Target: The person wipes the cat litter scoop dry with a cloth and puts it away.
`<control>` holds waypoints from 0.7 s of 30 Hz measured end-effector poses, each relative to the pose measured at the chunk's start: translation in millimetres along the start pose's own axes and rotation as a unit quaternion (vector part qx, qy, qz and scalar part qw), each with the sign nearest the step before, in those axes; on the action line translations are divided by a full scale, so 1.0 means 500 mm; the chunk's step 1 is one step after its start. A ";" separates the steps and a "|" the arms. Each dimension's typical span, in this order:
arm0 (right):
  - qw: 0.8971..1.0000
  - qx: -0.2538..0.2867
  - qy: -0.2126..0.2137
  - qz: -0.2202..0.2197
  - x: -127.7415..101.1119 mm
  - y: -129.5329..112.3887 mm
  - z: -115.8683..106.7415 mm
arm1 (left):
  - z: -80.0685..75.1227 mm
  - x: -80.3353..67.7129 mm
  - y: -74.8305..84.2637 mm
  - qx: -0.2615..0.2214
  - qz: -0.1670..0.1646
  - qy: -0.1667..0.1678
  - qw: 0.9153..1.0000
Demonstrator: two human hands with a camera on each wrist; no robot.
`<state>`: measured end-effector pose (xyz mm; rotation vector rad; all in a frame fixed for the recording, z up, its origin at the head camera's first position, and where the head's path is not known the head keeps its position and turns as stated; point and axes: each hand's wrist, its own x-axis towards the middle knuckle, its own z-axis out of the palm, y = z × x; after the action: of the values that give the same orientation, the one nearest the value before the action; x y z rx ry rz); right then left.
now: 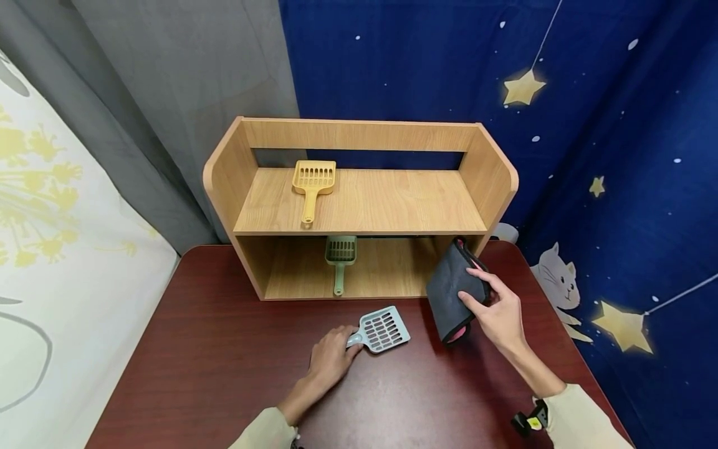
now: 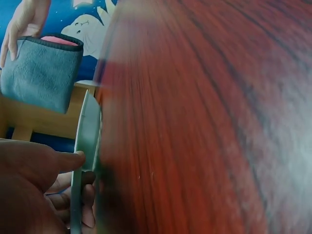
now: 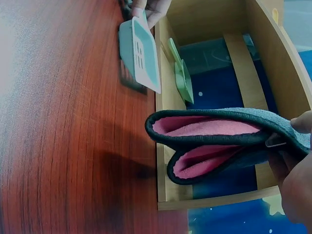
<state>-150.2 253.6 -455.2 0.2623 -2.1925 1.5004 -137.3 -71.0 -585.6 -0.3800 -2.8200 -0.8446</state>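
Grey slotted plastic scoop (image 1: pixel 384 329) lay low-centre on the dark red table (image 1: pixel 224 349), handle pinched by left hand (image 1: pixel 328 362), not yet shelved; right hand (image 1: pixel 499 315) gripped folded grey-pink cloth (image 1: pixel 451 290), wiping apparently pending.

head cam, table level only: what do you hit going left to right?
left hand → grey scoop → folded grey cloth → right hand

2 bare hands, left hand (image 1: pixel 330 360) and right hand (image 1: pixel 499 313); cream sleeves (image 1: pixel 583 416); a small black-and-yellow device (image 1: pixel 531 421) at the right cuff.
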 end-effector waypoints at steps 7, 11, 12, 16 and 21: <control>1.000 -0.024 0.001 -0.006 0.001 -0.006 -0.001 | -0.024 0.004 -0.007 -0.012 0.022 0.005 1.000; 0.998 -0.056 -0.013 -0.041 0.007 -0.012 0.000 | -0.051 0.007 -0.003 -0.012 0.051 0.001 0.999; 0.997 -0.062 -0.018 -0.052 0.009 -0.012 0.000 | -0.058 0.009 -0.002 -0.010 0.057 -0.001 0.998; 0.993 -0.059 -0.048 -0.085 0.020 -0.009 0.004 | -0.086 0.016 0.005 -0.004 0.079 -0.003 0.997; 0.989 -0.039 -0.083 -0.113 0.037 0.014 0.016 | -0.115 0.027 0.018 -0.007 0.109 -0.009 0.994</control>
<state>-171.4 251.1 -454.5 0.6070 -2.2541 1.3080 -142.4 -93.2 -530.4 -0.6855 -2.7249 -0.8180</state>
